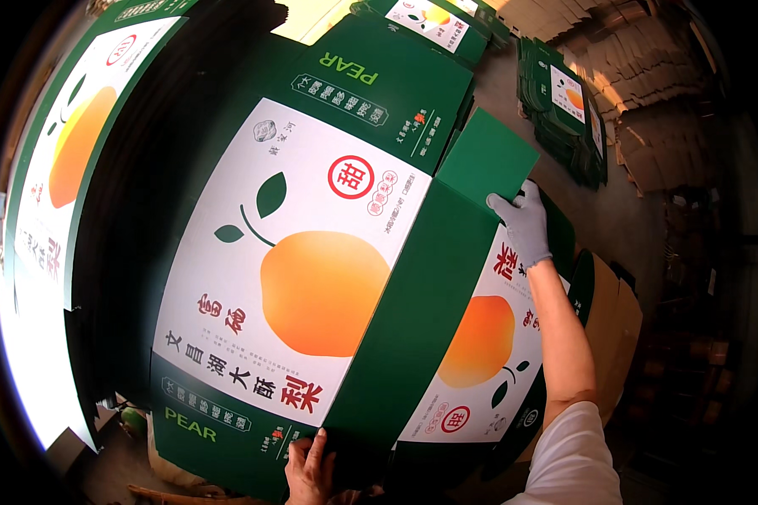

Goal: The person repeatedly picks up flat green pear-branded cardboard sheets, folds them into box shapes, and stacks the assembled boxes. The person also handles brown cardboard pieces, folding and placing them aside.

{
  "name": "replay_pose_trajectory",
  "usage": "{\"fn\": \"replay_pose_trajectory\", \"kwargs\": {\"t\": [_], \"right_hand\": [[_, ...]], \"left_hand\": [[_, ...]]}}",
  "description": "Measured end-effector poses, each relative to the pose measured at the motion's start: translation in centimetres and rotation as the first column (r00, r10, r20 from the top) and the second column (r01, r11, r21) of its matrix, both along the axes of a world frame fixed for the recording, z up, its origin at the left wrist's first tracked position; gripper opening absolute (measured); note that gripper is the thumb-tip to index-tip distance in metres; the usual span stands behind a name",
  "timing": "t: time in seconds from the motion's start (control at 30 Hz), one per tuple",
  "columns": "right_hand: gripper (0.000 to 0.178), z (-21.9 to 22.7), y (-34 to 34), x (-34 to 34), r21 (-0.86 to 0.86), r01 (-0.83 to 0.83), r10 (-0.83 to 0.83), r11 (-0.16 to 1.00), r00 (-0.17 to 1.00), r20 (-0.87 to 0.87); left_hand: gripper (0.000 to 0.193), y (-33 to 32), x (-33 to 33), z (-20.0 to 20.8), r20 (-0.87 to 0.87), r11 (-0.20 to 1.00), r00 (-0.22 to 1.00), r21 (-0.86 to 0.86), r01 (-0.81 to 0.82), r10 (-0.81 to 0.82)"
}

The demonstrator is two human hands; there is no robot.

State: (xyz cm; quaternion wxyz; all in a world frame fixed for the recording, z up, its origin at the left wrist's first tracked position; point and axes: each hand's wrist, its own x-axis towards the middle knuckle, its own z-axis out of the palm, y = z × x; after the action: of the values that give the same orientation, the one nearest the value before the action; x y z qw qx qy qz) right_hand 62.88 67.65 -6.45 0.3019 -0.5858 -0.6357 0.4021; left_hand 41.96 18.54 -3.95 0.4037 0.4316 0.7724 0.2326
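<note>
A large flat green and white fruit carton (303, 278) with an orange fruit picture fills the middle of the view, lying partly folded. My left hand (310, 473), bare, grips its near bottom edge at the green fold strip. My right hand (522, 223), in a grey work glove, holds the far right edge where a plain green flap (487, 156) stands up. The folded right panel (484, 353) shows a second fruit picture beneath my right forearm.
Another flat carton (72, 151) of the same print lies at the left. More folded cartons are stacked at the back (434, 21) and back right (568, 105). Brown cardboard sheets (648, 76) pile up at the far right, on a grey floor (627, 219).
</note>
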Motion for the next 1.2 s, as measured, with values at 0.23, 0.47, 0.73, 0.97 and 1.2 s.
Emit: {"fn": "replay_pose_trajectory", "kwargs": {"t": [0.23,0.47,0.73,0.97,1.2], "right_hand": [[0.047,-0.4,0.4,0.2,0.0,-0.01,0.01,1.0,0.997,0.078],[0.069,0.8,-0.3,-0.9,0.047,0.03,-0.042,0.998,0.959,0.28],[0.06,1.0,-4.1,-3.1,0.433,-0.391,-0.009,0.813,0.733,0.68],[0.057,1.1,-8.8,-8.2,0.213,-0.619,0.318,0.756,0.632,0.707],[0.067,0.2,-14.9,-10.4,0.236,-0.684,0.427,0.69,0.648,0.631]], "left_hand": [[0.049,0.1,0.0,0.1,-0.005,1.0,1.0,0.003,-0.007,0.007],[0.043,0.3,0.0,0.3,-0.017,1.0,1.0,0.019,-0.007,0.007],[0.061,0.1,0.2,-0.7,-0.072,0.994,0.997,0.105,0.019,-0.011],[0.059,0.0,0.1,-0.6,-0.053,0.996,0.999,0.084,0.011,-0.006],[0.06,-0.1,0.1,-1.1,-0.123,0.991,0.992,0.134,0.012,0.005]]}}
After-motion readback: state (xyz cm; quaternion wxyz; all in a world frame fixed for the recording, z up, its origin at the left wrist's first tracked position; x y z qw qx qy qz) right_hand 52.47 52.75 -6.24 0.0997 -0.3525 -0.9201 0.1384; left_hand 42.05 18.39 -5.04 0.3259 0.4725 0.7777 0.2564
